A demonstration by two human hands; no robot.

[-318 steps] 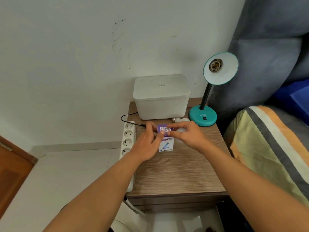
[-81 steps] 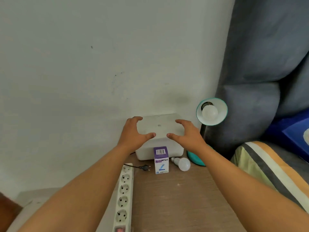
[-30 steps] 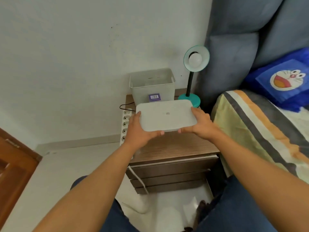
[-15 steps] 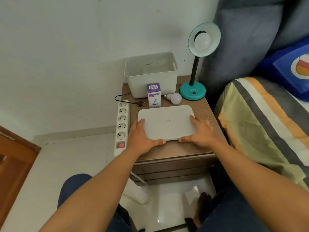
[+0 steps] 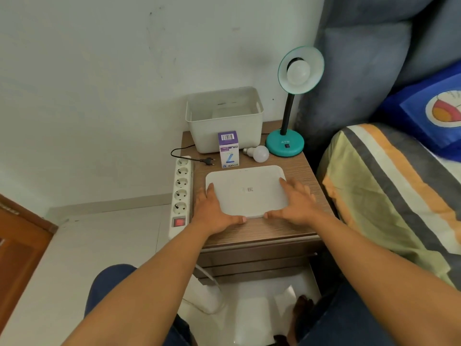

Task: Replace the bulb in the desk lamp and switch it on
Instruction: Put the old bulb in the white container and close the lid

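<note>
- Head view: a flat white rectangular plastic lid (image 5: 245, 191) was seen lying on the front part of the brown wood-grain bedside table (image 5: 274, 228).
- The left hand (image 5: 213, 212) was laid flat against the lid's left edge, fingers spread wide, thumb at the near edge; nothing was clasped in it.
- The right hand (image 5: 295, 202) was laid likewise on the lid's right edge, open and flat, thumb at the near edge.
- Behind the lid, an open white plastic storage box (image 5: 224, 121) was set against the wall.
- A small purple-and-white cardboard bulb carton (image 5: 228, 149) was stood upright just in front of the box.
- A loose white round bulb (image 5: 259, 153) was laid on its side between the carton and the teal desk lamp (image 5: 285, 144).
- A white bulb (image 5: 298, 71) was seen seated in the lamp's tilted shade, unlit.
- A black plug (image 5: 209, 161) was lying unplugged beside the white power strip (image 5: 180, 196) at the table's left edge.
</note>
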